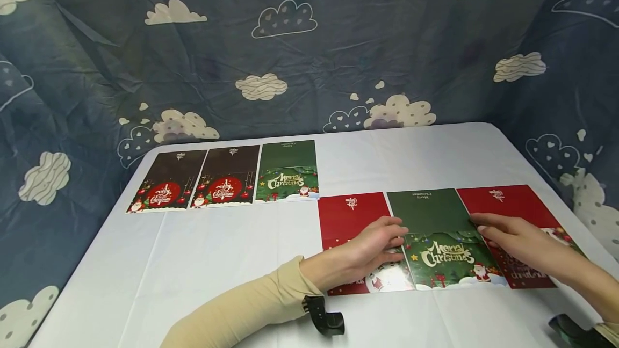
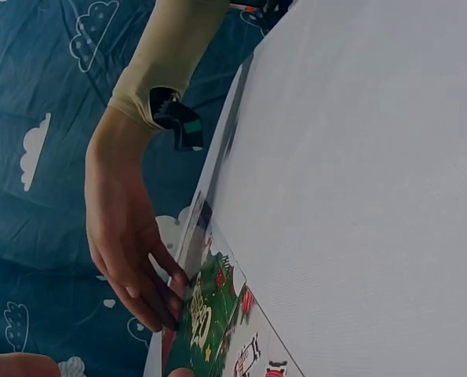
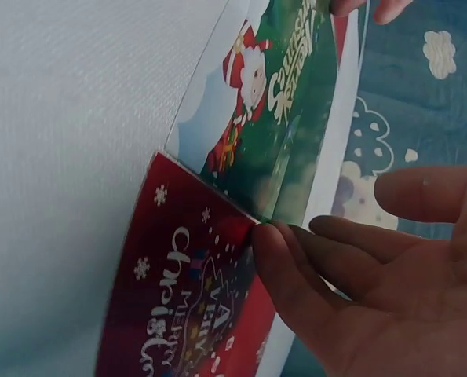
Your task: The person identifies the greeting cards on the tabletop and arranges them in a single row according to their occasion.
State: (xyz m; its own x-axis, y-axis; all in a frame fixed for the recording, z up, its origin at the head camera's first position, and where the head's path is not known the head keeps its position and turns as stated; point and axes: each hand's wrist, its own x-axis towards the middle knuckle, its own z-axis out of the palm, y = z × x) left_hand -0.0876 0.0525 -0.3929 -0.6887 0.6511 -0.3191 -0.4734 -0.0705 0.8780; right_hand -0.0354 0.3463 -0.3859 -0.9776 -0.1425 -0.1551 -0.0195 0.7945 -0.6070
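Gently, our left hand [image 1: 365, 248] and right hand [image 1: 524, 240] rest at either side of the green card [image 1: 447, 240], at the near right.

Our left fingers lie loosely apart over the left red card [image 1: 350, 216], by the green card's left edge; our right fingers are relaxed, fingertips [image 3: 268, 239] at its seam with the right red card [image 1: 512, 205]. Neither hand seems clamped on anything. We judge that a sideways nudge could ride one card over its neighbour or skew the row, since the edges meet so closely. The right wrist view shows snowflakes [image 3: 161, 195] on the right red card that we cannot make out from the head; only the head view takes in three cards [image 1: 227, 162] at the far left.
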